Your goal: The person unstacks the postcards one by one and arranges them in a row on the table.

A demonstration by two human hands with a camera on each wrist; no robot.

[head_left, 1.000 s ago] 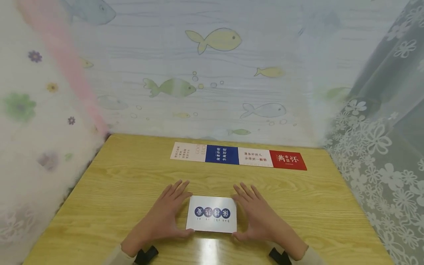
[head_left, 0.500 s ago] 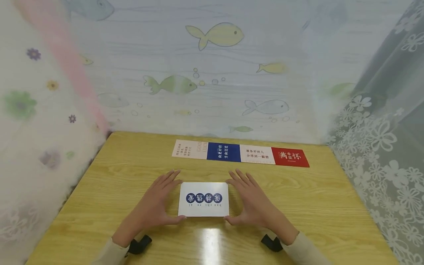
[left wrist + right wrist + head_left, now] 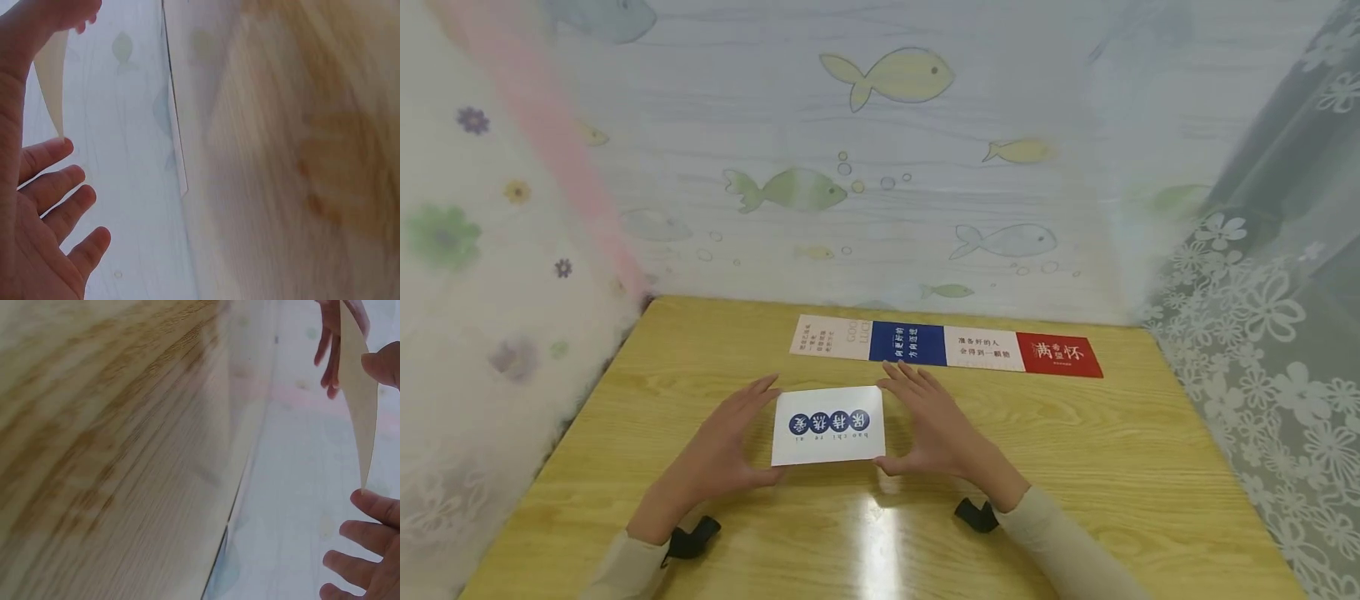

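Note:
A white card (image 3: pixel 829 450) with dark blue circles and characters, upside down to me, is held above the table by both hands. My left hand (image 3: pixel 724 446) holds its left edge between thumb and index finger near the corners. At the opposite edge, my right hand (image 3: pixel 934 427) holds it the same way. Seen edge-on in the left wrist view, the card (image 3: pixel 55 87) bows slightly, off the tabletop. In the right wrist view its pale underside (image 3: pixel 359 394) shows between thumb and index fingertip, the other fingers spread apart. The card's right end sits slightly higher in the head view.
Several cards lie end to end near the table's back: a pale card (image 3: pixel 827 337), a blue card (image 3: pixel 908 343), another pale card (image 3: pixel 983 348) and a red card (image 3: pixel 1060 355). Behind the wooden table (image 3: pixel 1075 467) stands a fish-patterned curtain (image 3: pixel 895 208); lace (image 3: pixel 1262 333) hangs at right.
Both hands have carried the white card leftward and farther from me, toward the row of cards. It has tilted slightly, right end up. The row has not moved.

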